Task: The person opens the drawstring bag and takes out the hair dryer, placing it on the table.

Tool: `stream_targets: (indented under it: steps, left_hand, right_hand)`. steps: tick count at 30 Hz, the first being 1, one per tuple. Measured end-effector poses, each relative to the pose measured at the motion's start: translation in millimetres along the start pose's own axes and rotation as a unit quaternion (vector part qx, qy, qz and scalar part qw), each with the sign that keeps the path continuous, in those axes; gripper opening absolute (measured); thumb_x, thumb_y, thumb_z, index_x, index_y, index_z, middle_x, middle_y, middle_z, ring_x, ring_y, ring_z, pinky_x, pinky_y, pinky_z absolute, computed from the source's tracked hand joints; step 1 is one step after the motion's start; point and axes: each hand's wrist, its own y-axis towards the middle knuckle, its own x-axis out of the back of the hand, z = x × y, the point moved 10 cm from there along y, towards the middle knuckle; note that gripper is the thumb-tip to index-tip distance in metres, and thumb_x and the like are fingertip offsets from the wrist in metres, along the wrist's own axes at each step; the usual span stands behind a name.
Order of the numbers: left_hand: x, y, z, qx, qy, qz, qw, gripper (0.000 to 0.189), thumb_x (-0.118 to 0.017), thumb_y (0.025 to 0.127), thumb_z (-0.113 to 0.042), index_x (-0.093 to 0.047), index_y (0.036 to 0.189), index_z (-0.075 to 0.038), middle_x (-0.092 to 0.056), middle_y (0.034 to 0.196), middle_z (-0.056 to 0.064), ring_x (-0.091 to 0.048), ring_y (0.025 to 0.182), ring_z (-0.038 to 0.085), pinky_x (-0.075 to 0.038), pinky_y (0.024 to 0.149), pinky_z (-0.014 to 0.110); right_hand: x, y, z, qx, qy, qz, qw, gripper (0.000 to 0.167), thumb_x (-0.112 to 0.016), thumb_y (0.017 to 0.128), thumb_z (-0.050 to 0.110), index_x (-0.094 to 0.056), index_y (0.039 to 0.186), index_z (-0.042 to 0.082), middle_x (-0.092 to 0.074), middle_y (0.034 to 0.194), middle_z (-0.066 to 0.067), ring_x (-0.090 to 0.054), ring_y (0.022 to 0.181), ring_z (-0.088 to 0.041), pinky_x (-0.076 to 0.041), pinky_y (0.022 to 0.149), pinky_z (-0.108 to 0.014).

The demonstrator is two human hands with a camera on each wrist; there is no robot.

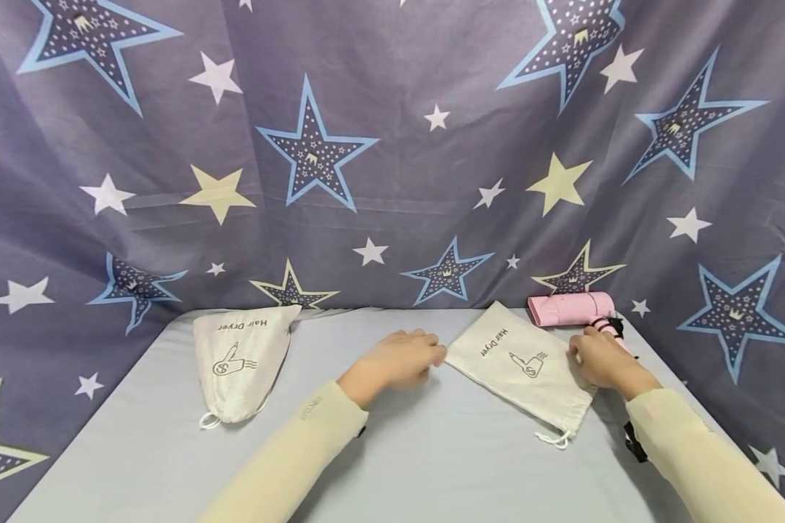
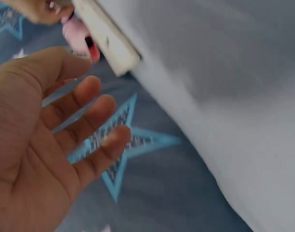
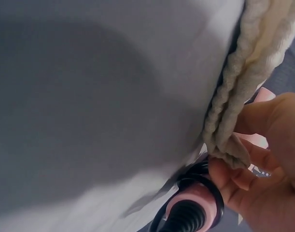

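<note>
A cream drawstring bag (image 1: 500,356) printed "Hair Dryer" lies flat on the right part of the table. My right hand (image 1: 602,357) is at its right side; in the right wrist view, thumb and fingers (image 3: 223,176) pinch a corner of the bag's gathered mouth (image 3: 229,111). Close behind that hand lies a pink hair dryer (image 1: 572,309), its black cord (image 3: 198,181) wound round the handle. My left hand (image 1: 402,358) hovers by the bag's left corner, fingers loosely bent and holding nothing; the left wrist view shows its palm (image 2: 46,164) bare.
A second cream "Hair Dryer" bag (image 1: 242,363), fuller in shape, lies on the left of the table, its white drawstring toward me. A pale grey cloth covers the table (image 1: 170,465). Behind and along both sides hangs a dark curtain (image 1: 379,181) with stars.
</note>
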Motion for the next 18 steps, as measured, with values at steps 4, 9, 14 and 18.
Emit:
stream_targets:
  steps: [4, 9, 14, 18]
  left_hand:
    - [6.5, -36.4, 31.4, 0.038, -0.014, -0.016, 0.999, 0.017, -0.071, 0.089, -0.015, -0.067, 0.105, -0.02, -0.059, 0.101, -0.005, -0.058, 0.098, 0.019, -0.05, 0.08, 0.041]
    - [10.6, -90.4, 73.1, 0.106, -0.031, -0.016, 0.9938, 0.017, -0.074, 0.088, -0.02, -0.068, 0.104, -0.016, -0.06, 0.1, 0.0, -0.058, 0.098, 0.025, -0.051, 0.081, 0.047]
    - [18.2, -136.2, 116.2, 0.186, -0.032, -0.025, 0.9817, 0.018, -0.075, 0.088, -0.021, -0.067, 0.103, -0.015, -0.06, 0.101, 0.004, -0.057, 0.1, 0.031, -0.05, 0.08, 0.053]
    - [19.9, -161.9, 142.5, 0.256, -0.057, -0.008, 0.9649, 0.016, -0.072, 0.092, -0.022, -0.066, 0.105, -0.015, -0.06, 0.11, 0.01, -0.054, 0.105, 0.035, -0.047, 0.083, 0.058]
  right_hand:
    - [3.0, -2.1, -0.2, 0.012, 0.013, -0.021, 0.9996, 0.015, -0.07, 0.08, 0.001, -0.068, 0.095, -0.001, -0.057, 0.089, -0.019, -0.059, 0.075, -0.039, -0.051, 0.069, -0.057]
    - [9.0, -3.6, 2.6, 0.021, 0.031, -0.032, 0.9988, 0.029, -0.068, 0.07, -0.005, -0.067, 0.098, -0.003, -0.057, 0.09, -0.02, -0.059, 0.074, -0.038, -0.051, 0.067, -0.055]
    - [14.6, -5.1, 6.4, 0.026, 0.031, -0.031, 0.9987, 0.031, -0.067, 0.07, -0.007, -0.068, 0.101, -0.002, -0.059, 0.093, -0.022, -0.06, 0.081, -0.045, -0.05, 0.07, -0.058]
    - [13.3, -5.8, 6.3, 0.024, 0.035, -0.031, 0.9987, 0.03, -0.066, 0.073, -0.007, -0.068, 0.101, -0.001, -0.061, 0.096, -0.023, -0.059, 0.084, -0.048, -0.049, 0.069, -0.06]
